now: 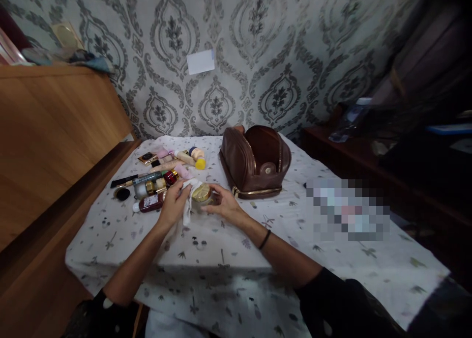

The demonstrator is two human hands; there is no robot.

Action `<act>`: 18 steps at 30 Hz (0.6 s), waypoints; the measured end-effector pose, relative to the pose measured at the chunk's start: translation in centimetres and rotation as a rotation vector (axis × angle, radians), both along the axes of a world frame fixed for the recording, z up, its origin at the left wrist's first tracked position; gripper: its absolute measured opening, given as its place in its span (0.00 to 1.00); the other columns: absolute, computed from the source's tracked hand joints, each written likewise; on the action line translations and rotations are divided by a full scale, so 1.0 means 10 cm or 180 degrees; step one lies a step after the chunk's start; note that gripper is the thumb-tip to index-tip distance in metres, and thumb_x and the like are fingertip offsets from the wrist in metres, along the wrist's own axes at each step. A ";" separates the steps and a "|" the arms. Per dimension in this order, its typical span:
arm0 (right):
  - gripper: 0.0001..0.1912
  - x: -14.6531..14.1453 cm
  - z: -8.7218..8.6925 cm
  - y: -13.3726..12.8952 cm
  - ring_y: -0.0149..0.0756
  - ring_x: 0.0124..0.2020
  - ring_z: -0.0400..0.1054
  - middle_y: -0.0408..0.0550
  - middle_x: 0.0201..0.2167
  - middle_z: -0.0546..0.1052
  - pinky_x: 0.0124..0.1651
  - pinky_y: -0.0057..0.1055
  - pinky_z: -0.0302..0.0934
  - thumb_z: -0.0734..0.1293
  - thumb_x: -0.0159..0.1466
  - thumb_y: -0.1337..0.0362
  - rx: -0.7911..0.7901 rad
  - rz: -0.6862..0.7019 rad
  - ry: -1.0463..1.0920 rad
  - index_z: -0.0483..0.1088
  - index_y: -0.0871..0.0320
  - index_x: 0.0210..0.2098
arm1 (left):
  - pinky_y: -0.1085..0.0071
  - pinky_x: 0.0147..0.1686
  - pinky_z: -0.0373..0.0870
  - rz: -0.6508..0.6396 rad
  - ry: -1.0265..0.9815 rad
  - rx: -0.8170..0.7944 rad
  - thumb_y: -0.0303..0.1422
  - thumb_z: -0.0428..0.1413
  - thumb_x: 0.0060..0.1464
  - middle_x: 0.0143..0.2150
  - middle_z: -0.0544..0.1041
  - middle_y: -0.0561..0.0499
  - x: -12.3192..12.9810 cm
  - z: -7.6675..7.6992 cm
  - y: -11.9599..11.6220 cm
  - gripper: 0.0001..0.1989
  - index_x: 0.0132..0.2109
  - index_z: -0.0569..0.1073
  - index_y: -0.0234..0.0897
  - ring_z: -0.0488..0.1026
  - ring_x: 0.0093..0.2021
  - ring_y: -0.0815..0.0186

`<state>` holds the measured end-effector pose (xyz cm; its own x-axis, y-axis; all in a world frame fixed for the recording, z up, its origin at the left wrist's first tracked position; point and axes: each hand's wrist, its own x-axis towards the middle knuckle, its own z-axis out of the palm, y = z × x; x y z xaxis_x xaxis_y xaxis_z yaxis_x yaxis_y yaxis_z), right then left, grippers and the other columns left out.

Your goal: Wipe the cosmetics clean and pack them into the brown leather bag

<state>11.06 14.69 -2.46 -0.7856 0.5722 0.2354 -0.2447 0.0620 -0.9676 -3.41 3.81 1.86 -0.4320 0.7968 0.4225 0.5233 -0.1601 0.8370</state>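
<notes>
The jar has a glossy, gold, metal-looking lid; the white wipe looks soft and matt, whether cloth or paper cannot be told. The bag is smooth, leather-like and faintly shiny, its zip bright metal. The tabletop is covered in matt cloth; the cabinet is smooth, grained wood with a low sheen.

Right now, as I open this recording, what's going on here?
A person is handling a gold-lidded jar over a table covered with a patterned cloth. The left hand holds a white wipe or cloth up against the jar, while the right hand grips its other side. To the left lie assorted cosmetics, including a dark red bottle. A brown bag stands open behind and to the right of the jar.
</notes>
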 end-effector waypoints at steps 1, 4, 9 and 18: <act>0.35 0.00 0.01 -0.01 0.38 0.44 0.70 0.47 0.46 0.75 0.49 0.35 0.65 0.80 0.42 0.58 -0.0136 0.0027 0.0037 0.70 0.55 0.48 | 0.68 0.45 0.69 -0.0004 -0.0245 -0.0036 0.41 0.52 0.60 0.41 0.78 0.48 0.01 -0.02 0.00 0.16 0.47 0.77 0.35 0.73 0.42 0.62; 0.35 0.01 0.05 -0.03 0.38 0.47 0.71 0.46 0.47 0.74 0.53 0.35 0.64 0.81 0.41 0.60 -0.0467 0.0012 0.0245 0.69 0.54 0.47 | 0.69 0.43 0.69 0.0052 -0.0640 -0.0108 0.45 0.55 0.58 0.41 0.79 0.49 0.08 -0.05 -0.02 0.19 0.47 0.77 0.35 0.73 0.40 0.63; 0.40 0.05 0.11 -0.04 0.37 0.47 0.71 0.46 0.49 0.75 0.54 0.35 0.64 0.82 0.38 0.60 -0.0597 0.0081 0.0384 0.68 0.53 0.50 | 0.66 0.48 0.69 -0.0013 -0.0699 -0.0145 0.49 0.57 0.55 0.45 0.79 0.47 0.14 0.00 -0.02 0.23 0.48 0.76 0.35 0.74 0.44 0.60; 0.35 0.69 1.00 0.21 0.36 0.46 0.71 0.44 0.47 0.73 0.51 0.33 0.66 0.79 0.42 0.67 0.0013 -0.0587 0.0960 0.65 0.52 0.47 | 0.65 0.47 0.71 -0.0091 0.0004 -0.0460 0.50 0.56 0.54 0.44 0.80 0.48 0.24 0.06 0.07 0.24 0.48 0.76 0.36 0.75 0.44 0.57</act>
